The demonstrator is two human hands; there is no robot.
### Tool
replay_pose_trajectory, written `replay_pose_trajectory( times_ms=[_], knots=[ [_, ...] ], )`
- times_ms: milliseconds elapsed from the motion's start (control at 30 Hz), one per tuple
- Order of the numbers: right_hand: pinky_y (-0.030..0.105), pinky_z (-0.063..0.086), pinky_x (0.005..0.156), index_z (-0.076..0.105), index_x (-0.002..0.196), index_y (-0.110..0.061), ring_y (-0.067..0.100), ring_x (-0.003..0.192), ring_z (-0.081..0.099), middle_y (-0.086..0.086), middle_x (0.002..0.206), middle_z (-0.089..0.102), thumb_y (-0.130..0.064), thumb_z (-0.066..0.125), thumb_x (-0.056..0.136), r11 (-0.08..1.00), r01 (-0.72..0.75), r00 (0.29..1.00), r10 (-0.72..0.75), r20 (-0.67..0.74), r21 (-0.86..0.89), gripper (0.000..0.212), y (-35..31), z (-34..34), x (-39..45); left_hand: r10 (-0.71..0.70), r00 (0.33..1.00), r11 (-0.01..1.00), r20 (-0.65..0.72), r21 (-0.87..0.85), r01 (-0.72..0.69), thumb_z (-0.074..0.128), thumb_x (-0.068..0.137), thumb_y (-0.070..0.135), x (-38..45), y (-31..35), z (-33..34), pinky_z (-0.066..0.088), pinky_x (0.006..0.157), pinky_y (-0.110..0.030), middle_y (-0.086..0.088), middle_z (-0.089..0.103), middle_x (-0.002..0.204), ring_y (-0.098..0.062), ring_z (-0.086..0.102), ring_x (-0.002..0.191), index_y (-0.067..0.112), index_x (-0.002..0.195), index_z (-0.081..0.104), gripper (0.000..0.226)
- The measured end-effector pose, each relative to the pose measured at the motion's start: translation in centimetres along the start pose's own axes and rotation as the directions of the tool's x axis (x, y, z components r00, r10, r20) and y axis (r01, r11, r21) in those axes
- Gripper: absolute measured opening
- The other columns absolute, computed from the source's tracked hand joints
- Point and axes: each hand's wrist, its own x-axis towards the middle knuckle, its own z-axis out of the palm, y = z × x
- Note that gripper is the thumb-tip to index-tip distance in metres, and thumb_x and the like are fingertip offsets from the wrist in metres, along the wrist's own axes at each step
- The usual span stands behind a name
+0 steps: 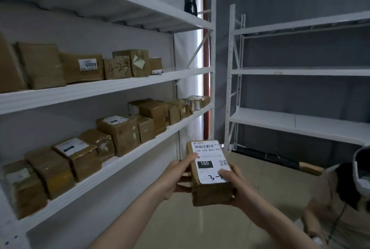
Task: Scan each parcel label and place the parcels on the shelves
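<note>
We grip the parcel (210,176) with left hand (176,176) and right hand (236,184) curled round it; keep label (212,160) upward, thumbs off the barcode.

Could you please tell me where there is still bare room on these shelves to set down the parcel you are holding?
The parcel is held in both hands. The right-hand rack shows bare boards. On the left rack, the middle shelf is free right of the last box. The lower shelf is crowded along its length, with only a front strip bare.
</note>
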Motion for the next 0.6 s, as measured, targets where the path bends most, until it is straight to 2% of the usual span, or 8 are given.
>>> replay_pose_trajectory(
  times_ms=[100,200,333,400,500,600],
  knots=[
    [0.040,0.058,0.079,0.045,0.128,-0.038,0.016,0.103,0.068,-0.007,0.118,0.068,-0.045,0.076,0.075,0.997,0.058,0.997,-0.055,0.061,-0.042,0.062,-2.3,-1.4,5.5,0.029,1.000,0.999,-0.009,-0.026,-0.030,0.052,0.090,0.057,5.3,2.3,-1.0,0.055,0.068,-0.030,0.000,0.076,0.090,-0.022,0.068,0.092,0.026,0.101,0.070,0.038],
    [0.038,0.058,0.081,0.041,0.131,-0.038,0.017,0.102,0.068,-0.005,0.121,0.066,-0.041,0.079,0.074,0.994,0.091,0.991,-0.084,0.102,-0.065,0.069,-4.5,-2.8,11.4,0.060,0.998,0.997,-0.033,-0.051,-0.061,0.055,0.088,0.058,10.7,4.8,-2.4,0.055,0.067,-0.031,-0.002,0.075,0.099,-0.025,0.068,0.097,0.024,0.109,0.070,0.043],
    [0.029,0.056,0.080,0.038,0.136,-0.041,0.009,0.107,0.064,-0.012,0.121,0.065,-0.044,0.084,0.057,0.959,0.221,0.966,-0.191,0.172,-0.178,0.092,-6.8,-4.0,18.7,0.113,0.992,0.992,-0.053,-0.052,-0.115,0.056,0.085,0.060,17.0,8.3,-4.2,0.056,0.068,-0.033,-0.004,0.074,0.103,-0.023,0.068,0.094,0.022,0.110,0.070,0.048],
    [0.027,0.056,0.081,0.040,0.136,-0.038,0.008,0.109,0.063,-0.012,0.119,0.066,-0.040,0.084,0.056,0.944,0.280,0.952,-0.250,0.174,-0.174,0.091,-7.5,-4.5,22.1,0.133,0.989,0.990,-0.060,-0.049,-0.136,0.057,0.085,0.060,19.8,9.9,-4.9,0.057,0.066,-0.032,-0.004,0.073,0.102,-0.021,0.069,0.092,0.020,0.111,0.070,0.050],
    [0.031,0.056,0.086,0.042,0.135,-0.036,0.011,0.112,0.062,-0.009,0.122,0.064,-0.043,0.083,0.054,0.931,0.336,0.937,-0.315,0.149,-0.145,0.091,-8.1,-5.1,26.5,0.152,0.985,0.987,-0.088,-0.032,-0.155,0.060,0.083,0.063,24.1,11.7,-5.4,0.059,0.068,-0.034,-0.005,0.072,0.108,-0.024,0.069,0.097,0.020,0.115,0.067,0.055],
    [0.028,0.057,0.083,0.041,0.136,-0.036,0.008,0.110,0.061,-0.009,0.123,0.062,-0.046,0.081,0.055,0.926,0.355,0.930,-0.336,0.147,-0.126,0.091,-8.9,-5.9,31.2,0.154,0.980,0.986,-0.127,-0.037,-0.160,0.060,0.081,0.064,28.3,13.2,-6.2,0.060,0.070,-0.038,-0.008,0.071,0.109,-0.026,0.069,0.096,0.016,0.119,0.065,0.061]
  ],
)
